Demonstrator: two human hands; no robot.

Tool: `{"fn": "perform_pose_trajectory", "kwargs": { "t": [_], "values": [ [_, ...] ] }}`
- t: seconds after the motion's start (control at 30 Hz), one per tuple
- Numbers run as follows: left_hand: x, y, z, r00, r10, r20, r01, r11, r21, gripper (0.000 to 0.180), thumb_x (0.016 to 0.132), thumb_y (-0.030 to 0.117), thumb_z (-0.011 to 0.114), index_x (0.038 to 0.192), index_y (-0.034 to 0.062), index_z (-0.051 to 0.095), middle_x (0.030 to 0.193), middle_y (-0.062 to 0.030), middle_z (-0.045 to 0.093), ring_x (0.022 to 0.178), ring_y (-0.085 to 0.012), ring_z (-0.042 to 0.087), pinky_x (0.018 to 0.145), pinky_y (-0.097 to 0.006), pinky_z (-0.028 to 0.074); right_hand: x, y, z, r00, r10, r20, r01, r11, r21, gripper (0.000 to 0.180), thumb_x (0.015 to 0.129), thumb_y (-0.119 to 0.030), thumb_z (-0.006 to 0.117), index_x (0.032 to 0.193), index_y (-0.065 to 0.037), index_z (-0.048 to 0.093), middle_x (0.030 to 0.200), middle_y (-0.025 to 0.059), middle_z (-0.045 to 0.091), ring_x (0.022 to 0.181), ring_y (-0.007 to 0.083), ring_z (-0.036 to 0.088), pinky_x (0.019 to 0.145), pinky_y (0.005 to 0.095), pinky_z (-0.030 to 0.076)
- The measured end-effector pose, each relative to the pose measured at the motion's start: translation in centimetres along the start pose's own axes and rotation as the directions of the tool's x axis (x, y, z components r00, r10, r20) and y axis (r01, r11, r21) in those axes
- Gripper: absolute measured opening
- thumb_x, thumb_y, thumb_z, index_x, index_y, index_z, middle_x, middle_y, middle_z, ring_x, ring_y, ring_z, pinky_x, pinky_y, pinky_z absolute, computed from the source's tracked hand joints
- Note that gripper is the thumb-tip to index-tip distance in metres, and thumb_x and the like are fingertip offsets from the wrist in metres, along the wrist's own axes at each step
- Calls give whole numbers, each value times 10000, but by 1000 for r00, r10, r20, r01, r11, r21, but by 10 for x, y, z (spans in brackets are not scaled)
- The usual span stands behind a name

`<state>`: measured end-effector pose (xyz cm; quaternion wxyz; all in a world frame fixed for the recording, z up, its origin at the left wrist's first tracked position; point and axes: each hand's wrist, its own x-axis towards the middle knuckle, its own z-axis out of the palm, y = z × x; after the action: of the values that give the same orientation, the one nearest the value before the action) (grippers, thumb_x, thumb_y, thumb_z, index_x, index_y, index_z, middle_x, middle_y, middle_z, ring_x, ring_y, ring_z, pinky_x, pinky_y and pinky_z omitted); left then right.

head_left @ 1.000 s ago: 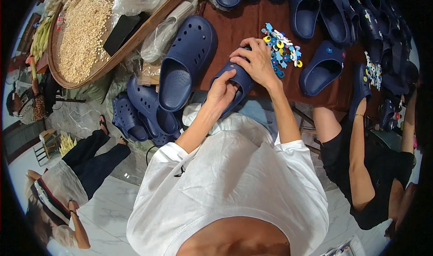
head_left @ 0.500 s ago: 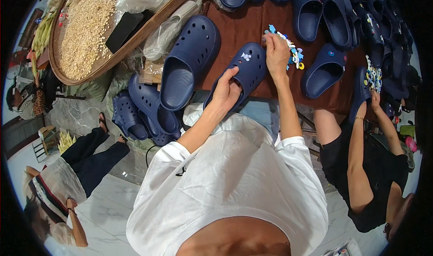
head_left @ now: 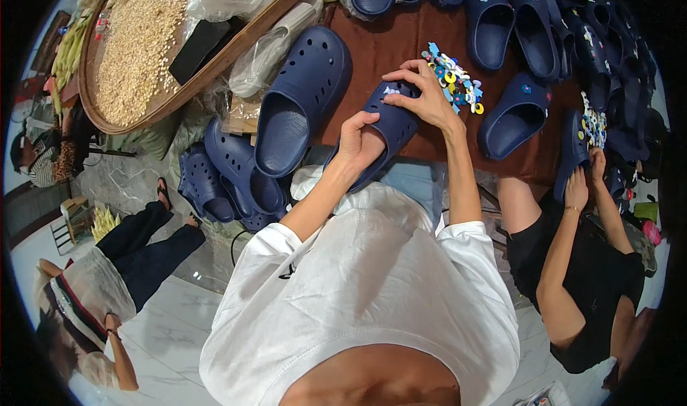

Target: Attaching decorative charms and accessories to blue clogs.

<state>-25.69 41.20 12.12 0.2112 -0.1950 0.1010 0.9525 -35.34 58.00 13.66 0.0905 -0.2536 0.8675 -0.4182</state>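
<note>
A navy clog with holes (head_left: 396,128) is held tilted in front of me, over the table's near edge. My left hand (head_left: 358,147) reaches into its opening and grips the upper, thumb on the outside. Over the toe part, my right hand (head_left: 428,98) is bent, with thumb and forefinger close together at the holes. A small whitish shoe charm (head_left: 390,91) shows between those two fingertips; whether they also hold another piece is hidden. Just beyond the right hand lies a pile of colourful shoe charms (head_left: 452,77).
On the brown cloth (head_left: 372,45) stand a larger navy clog (head_left: 300,95) to the left and a charm-decorated clog (head_left: 514,116) to the right. A woven tray of grain (head_left: 136,55) is far left. A co-worker's hands (head_left: 578,188) handle another clog at right.
My right hand has moved left from the charm pile onto the toe of the clog. The left hand keeps its grip. At right, the co-worker's hand has shifted lower on their clog.
</note>
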Motion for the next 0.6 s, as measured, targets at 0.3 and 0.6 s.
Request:
{"fn": "perform_pose_trajectory", "kwargs": {
  "t": [0.3,0.6],
  "values": [
    [2,0,-9,1000,-11,-11,10,999,-34,586,768,95,574,1322,-48,452,1316,-209,543,1239,-358,521,1131,-510,352,1,-15,15,951,-251,-178,211,954,-215,139,852,-176,692,944,-77,727,1025,89,633,1023,297,607,871,405,497],
    [5,1,-6,999,-21,-41,20,999,-27,556,751,93,546,1287,-47,491,1243,-204,581,1160,-349,570,1076,-494,421,8,-16,20,906,-354,-233,272,907,-320,115,863,-170,679,867,-55,689,910,86,617,921,304,605,806,419,493]
  ]
}}
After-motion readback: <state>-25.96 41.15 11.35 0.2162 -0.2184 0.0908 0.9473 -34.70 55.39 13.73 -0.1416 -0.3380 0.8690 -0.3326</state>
